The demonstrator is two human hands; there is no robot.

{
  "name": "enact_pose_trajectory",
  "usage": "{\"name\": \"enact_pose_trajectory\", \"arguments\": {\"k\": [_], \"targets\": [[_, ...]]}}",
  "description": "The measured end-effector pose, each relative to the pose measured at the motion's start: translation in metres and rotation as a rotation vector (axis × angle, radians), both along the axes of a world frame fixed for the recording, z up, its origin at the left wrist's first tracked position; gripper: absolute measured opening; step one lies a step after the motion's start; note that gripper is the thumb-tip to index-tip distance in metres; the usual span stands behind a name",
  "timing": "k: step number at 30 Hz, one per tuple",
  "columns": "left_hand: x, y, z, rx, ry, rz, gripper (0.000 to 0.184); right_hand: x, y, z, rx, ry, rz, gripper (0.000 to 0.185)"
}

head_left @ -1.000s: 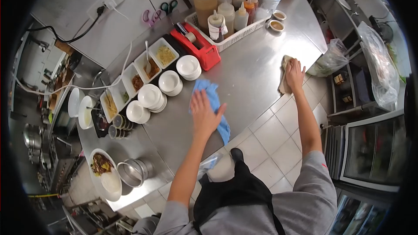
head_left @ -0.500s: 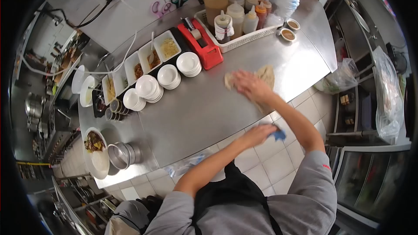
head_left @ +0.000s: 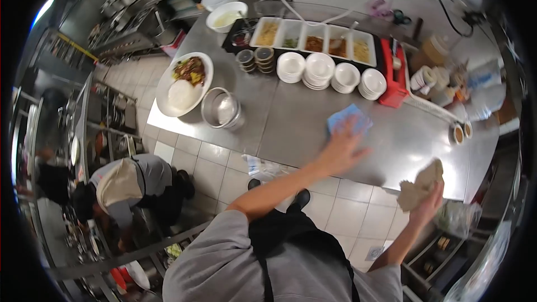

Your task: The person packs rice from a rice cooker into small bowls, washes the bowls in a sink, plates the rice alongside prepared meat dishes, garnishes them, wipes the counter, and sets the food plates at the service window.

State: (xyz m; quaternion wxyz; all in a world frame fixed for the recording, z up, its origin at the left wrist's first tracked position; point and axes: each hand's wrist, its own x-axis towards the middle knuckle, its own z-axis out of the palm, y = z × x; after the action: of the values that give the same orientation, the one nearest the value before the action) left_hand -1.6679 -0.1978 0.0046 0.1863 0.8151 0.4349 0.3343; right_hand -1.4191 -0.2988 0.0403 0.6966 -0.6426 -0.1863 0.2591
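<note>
Two cloths (head_left: 420,187) (one blue)

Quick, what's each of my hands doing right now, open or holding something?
Left hand: open, spread over the light-blue cloth.
Right hand: closed, holding the crumpled beige cloth.

Left grip (head_left: 342,148) touches blue cloth (head_left: 350,111); right grip (head_left: 428,205) holds beige cloth (head_left: 420,184).

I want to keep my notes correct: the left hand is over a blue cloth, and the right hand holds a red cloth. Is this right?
Red is wrong: the head view shows the right hand holding a crumpled beige cloth; the left hand is over the blue cloth.
</note>
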Motion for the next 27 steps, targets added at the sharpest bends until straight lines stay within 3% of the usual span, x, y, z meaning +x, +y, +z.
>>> {"name": "enact_pose_trajectory", "arguments": {"k": [2,4,6,7,8,9,12,13,15,16,18,19,21,22,24,25,27], "targets": [[0.029,-0.031,0.004,-0.366,-0.247,-0.247,0.061,-0.018,-0.013,0.025,0.121,0.152,-0.04,0.045],[0.059,-0.062,0.011,-1.044,-0.948,-0.62,0.068,-0.033,-0.029,0.026,0.34,0.409,0.211,0.05],[0.09,-0.09,-0.006,-1.366,-1.271,-0.691,0.074,-0.038,-0.036,-0.015,0.257,0.151,0.27,0.054],[0.093,-0.1,-0.004,-1.429,-1.242,-0.641,0.076,-0.057,-0.034,-0.013,-0.076,-0.528,0.348,0.057],[0.097,-0.109,-0.001,-1.492,-1.212,-0.591,0.078,-0.055,-0.045,-0.054,-0.334,-0.857,0.373,0.058],[0.11,-0.117,-0.027,-1.377,-1.039,-0.536,0.071,-0.055,-0.06,-0.092,-0.143,-0.876,0.472,0.057],[0.096,-0.127,-0.061,-1.319,-0.763,-0.486,0.06,-0.083,-0.09,-0.098,-0.92,-1.253,0.491,0.056],[0.096,-0.135,-0.068,-1.22,-0.608,-0.283,0.049,-0.089,-0.093,-0.094,-0.956,-1.27,0.594,0.056],[0.085,-0.138,-0.079,-1.334,-0.332,-0.302,0.047,-0.094,-0.101,-0.077,-1.024,-1.304,0.805,0.057],[0.078,-0.134,-0.08,-1.374,-0.196,-0.31,0.048,-0.092,-0.099,-0.072,-1.006,-1.159,0.892,0.057],[0.071,-0.141,-0.091,-1.137,-0.345,-0.218,0.05,-0.08,-0.094,-0.071,-0.952,-0.873,1.066,0.058],[0.063,-0.138,-0.091,-1.07,-0.345,-0.187,0.049,-0.069,-0.089,-0.074,-0.711,-0.878,1.204,0.057],[0.031,-0.132,-0.071,-1.018,-0.452,-0.063,0.051,-0.089,-0.084,-0.06,-0.518,-0.136,1.127,0.057],[0.006,-0.122,-0.06,-1.115,-0.508,-0.029,0.051,-0.112,-0.077,-0.05,-0.418,0.23,1.052,0.057],[-0.033,-0.118,-0.054,-1.509,-0.654,-0.074,0.053,-0.168,-0.063,-0.054,-0.33,0.174,1.087,0.061],[-0.046,-0.122,-0.051,-1.488,-0.855,0.067,0.056,-0.204,-0.054,-0.065,-0.146,-0.15,0.94,0.054],[-0.064,-0.133,-0.039,-1.408,-1.277,0.337,0.066,-0.241,-0.041,-0.099,-0.118,-0.412,0.883,0.045]]}}
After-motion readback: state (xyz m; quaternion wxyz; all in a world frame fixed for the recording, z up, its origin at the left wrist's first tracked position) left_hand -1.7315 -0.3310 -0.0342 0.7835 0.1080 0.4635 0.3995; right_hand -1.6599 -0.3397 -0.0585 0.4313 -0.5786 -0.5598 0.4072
